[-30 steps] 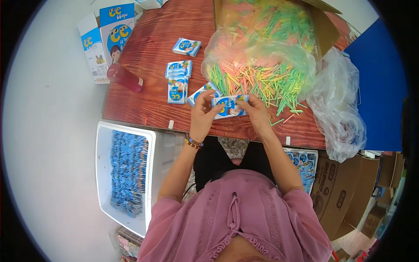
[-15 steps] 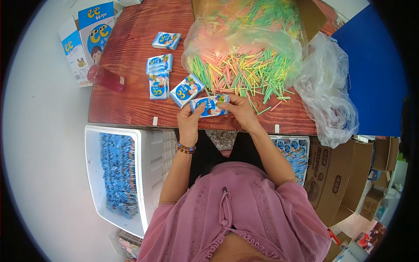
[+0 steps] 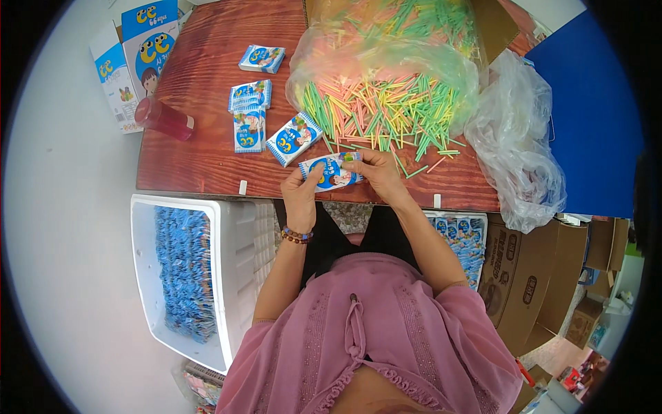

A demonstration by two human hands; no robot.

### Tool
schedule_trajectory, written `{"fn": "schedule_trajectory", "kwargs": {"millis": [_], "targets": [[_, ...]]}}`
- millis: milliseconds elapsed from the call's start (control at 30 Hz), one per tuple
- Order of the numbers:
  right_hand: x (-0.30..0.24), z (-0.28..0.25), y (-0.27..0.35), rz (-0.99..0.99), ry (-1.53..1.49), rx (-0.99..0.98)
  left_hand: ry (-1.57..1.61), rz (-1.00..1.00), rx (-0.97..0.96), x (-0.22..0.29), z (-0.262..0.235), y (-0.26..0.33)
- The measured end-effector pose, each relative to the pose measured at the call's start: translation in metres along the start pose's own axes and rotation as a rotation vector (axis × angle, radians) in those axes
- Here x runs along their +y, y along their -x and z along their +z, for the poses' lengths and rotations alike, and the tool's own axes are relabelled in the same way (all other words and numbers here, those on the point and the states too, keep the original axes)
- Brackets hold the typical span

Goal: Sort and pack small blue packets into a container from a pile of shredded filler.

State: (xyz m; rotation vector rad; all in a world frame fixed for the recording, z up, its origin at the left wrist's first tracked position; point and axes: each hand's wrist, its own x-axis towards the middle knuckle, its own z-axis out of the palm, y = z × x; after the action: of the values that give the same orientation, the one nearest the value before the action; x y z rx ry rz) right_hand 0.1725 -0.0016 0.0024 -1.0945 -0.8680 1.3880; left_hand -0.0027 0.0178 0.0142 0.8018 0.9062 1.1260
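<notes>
Left hand (image 3: 298,200) and right hand (image 3: 381,177) pinch one blue-and-white packet (image 3: 335,172) between them, at the near edge of the table (image 3: 200,169).

Both hands are clamped on it, the left thumb pressing toward its left end and the right thumb near its upper right corner, so neither hand is nearer. Its long axis runs left to right from hand to hand, the right end tilted slightly away from the body. Just beyond its left end lies a second packet (image 3: 294,139), set at a steeper slant and nearer the left hand; farther left are stacked packets (image 3: 248,130). Beyond the right hand, thin pastel sticks (image 3: 393,114) spill from a clear bag (image 3: 469,79).
</notes>
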Motion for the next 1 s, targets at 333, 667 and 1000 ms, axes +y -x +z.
{"fn": "schedule_trajectory", "kwargs": {"millis": [333, 667, 1000], "targets": [[-0.004, 0.007, 0.001, -0.026, 0.037, 0.005, -0.12, 0.019, -0.021, 0.0, 0.003, 0.001], [-0.026, -0.001, 0.008, 0.009, -0.069, 0.039, 0.192, -0.07, 0.089, -0.003, 0.002, 0.002], [-0.024, -0.009, 0.011, -0.572, 0.624, -0.204, 0.264, -0.17, 0.011, -0.005, 0.014, 0.003]]}}
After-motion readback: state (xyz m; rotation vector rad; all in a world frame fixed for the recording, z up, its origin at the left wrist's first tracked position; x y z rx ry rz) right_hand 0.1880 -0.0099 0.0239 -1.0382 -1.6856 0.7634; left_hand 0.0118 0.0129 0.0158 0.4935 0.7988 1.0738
